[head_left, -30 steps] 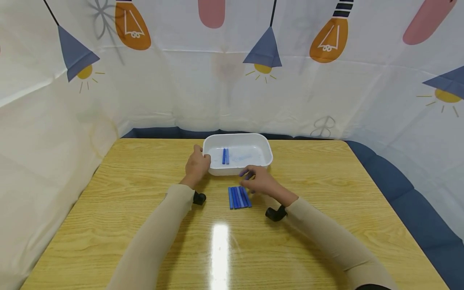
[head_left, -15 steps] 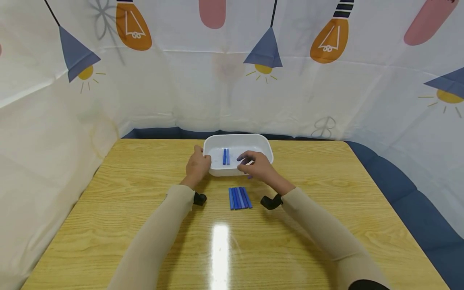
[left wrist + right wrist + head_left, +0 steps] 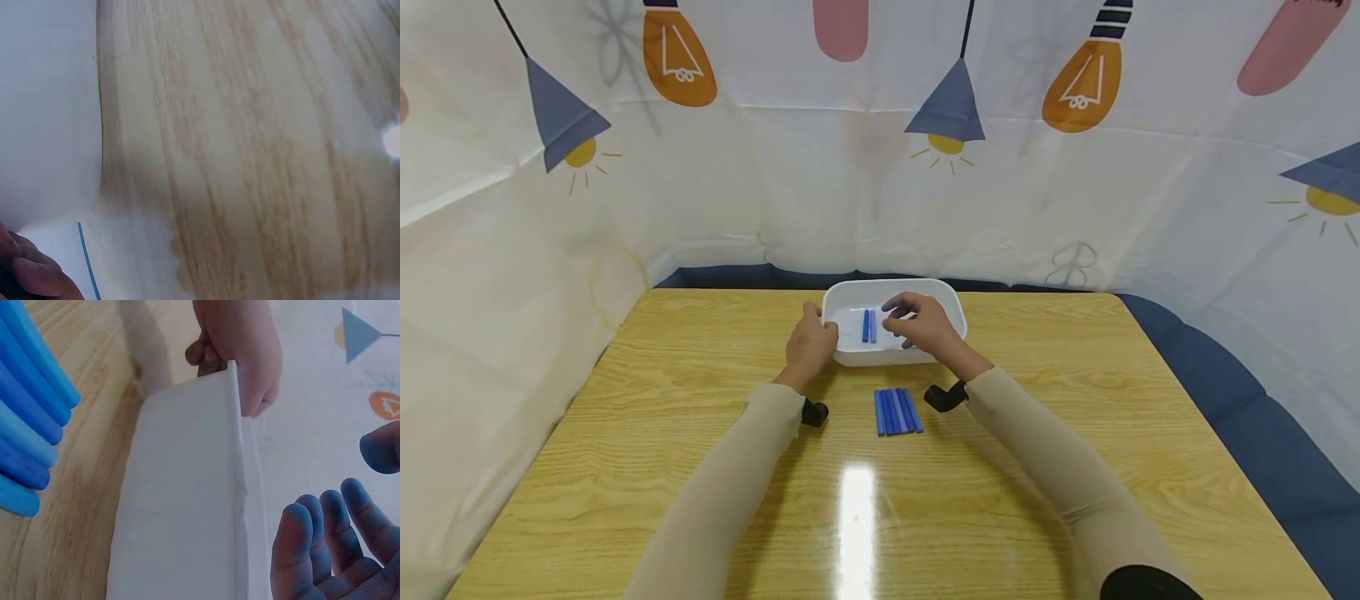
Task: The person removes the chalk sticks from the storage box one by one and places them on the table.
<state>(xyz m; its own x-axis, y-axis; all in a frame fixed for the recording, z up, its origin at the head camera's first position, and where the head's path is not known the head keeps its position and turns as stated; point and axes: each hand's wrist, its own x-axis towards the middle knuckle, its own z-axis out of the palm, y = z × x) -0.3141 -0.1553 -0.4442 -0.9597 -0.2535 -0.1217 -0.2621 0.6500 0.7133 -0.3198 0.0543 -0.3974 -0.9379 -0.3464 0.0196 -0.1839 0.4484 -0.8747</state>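
Note:
A white plastic tray [image 3: 887,357] stands toward the table's far edge, with two blue chalk sticks [image 3: 866,326] lying side by side on its floor. My left hand [image 3: 809,343] grips the tray's left end, thumb and fingers around the rim. Over the right part of the tray is my right hand [image 3: 922,323], fingers loosely bent and thumb apart. The right wrist view shows nothing between its blue-stained fingers [image 3: 294,534]. Several more blue chalk sticks [image 3: 898,412] lie in a row on the table in front of the tray.
The wooden table [image 3: 700,467] has a bright light reflection near its front middle. A printed white cloth [image 3: 820,183] hangs behind it and along the left side. Dark blue padding [image 3: 1225,383] runs along the right edge.
My right hand has moved forward and slightly left, from beside the row of chalk sticks to over the tray. The left hand has stayed at the tray's left end.

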